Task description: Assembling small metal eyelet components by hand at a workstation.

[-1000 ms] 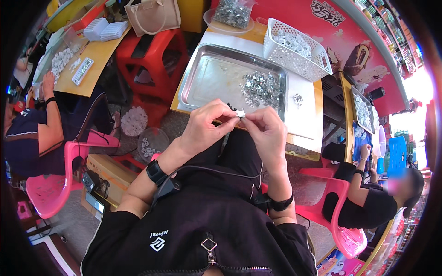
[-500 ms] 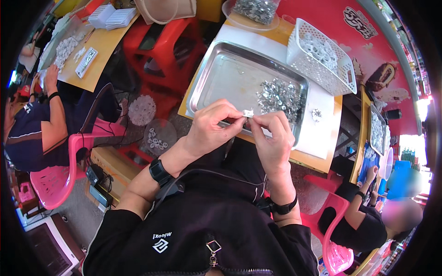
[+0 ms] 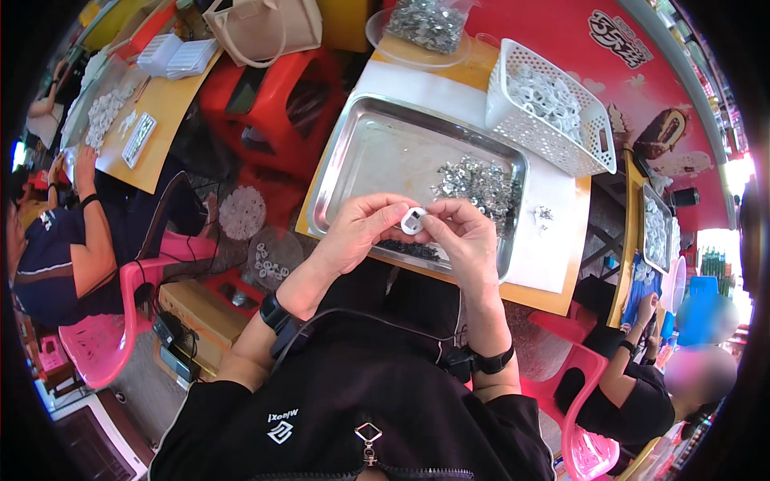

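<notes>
My left hand (image 3: 362, 228) and my right hand (image 3: 465, 236) pinch a small white round plastic part (image 3: 413, 220) between them, over the near edge of a metal tray (image 3: 337, 152). A dark opening shows in the part's face. Inside the tray, a heap of small shiny metal pieces (image 3: 481, 188) lies toward the right. Dark little pieces (image 3: 409, 248) are gathered along the tray's near side, partly hidden by my hands.
A white perforated basket (image 3: 553, 144) of white plastic parts stands beyond the tray to the right. Small metal pieces (image 3: 543, 215) lie on the white sheet. A bag of metal pieces (image 3: 425, 28) sits at the back. Co-workers sit left and right on pink chairs (image 3: 100, 341).
The white part has turned from edge-on to show its round face. Both hands have moved slightly left and lower, and the view has shifted a little.
</notes>
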Tool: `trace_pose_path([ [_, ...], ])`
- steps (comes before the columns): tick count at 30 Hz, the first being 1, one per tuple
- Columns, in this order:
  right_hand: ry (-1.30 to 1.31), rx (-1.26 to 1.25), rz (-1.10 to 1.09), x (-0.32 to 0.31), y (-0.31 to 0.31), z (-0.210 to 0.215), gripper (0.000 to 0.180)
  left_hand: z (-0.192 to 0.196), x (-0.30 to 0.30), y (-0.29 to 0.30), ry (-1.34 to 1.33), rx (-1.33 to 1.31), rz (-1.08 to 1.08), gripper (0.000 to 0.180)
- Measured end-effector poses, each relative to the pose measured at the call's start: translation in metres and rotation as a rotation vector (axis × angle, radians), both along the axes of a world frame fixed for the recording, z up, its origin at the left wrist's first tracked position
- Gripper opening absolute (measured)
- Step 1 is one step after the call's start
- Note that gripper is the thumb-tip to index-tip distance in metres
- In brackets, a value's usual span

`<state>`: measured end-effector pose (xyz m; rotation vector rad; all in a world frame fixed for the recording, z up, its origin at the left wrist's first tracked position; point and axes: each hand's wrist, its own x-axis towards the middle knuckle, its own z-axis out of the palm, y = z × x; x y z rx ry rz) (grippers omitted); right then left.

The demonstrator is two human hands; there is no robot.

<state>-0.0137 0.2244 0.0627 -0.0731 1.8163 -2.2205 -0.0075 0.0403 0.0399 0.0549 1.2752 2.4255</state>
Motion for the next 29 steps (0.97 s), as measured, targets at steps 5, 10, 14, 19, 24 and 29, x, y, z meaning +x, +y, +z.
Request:
trace_pose_path([
  [5,0.151,0.362,-0.169,0.009,0.002,0.000,0.018,-0.013,0.001,0.012,-0.033,-0.035,0.017,0.024],
  [10,0.774,0.680,-0.096,0.009,0.006,-0.001,0.017,-0.013,0.006,0.012,-0.255,0.176,0.014,0.018],
  [14,0.916,0.778,0.015,0.012,0.012,-0.002,0.018,-0.017,0.011,0.007,-0.269,0.134,-0.059,0.021],
  [19,0.899,0.839,0.190,0.018,0.016,0.005,0.025,-0.022,0.015,0.004,-0.288,0.048,-0.109,0.020],
  [24,0.604,0.629,0.060,0.018,0.012,0.007,0.012,-0.009,0.014,0.004,-0.227,0.146,-0.067,0.018],
  [29,-0.037,0.488,0.159,0.016,0.013,0.016,0.015,-0.013,0.010,-0.002,-0.158,0.138,-0.092,0.022],
])
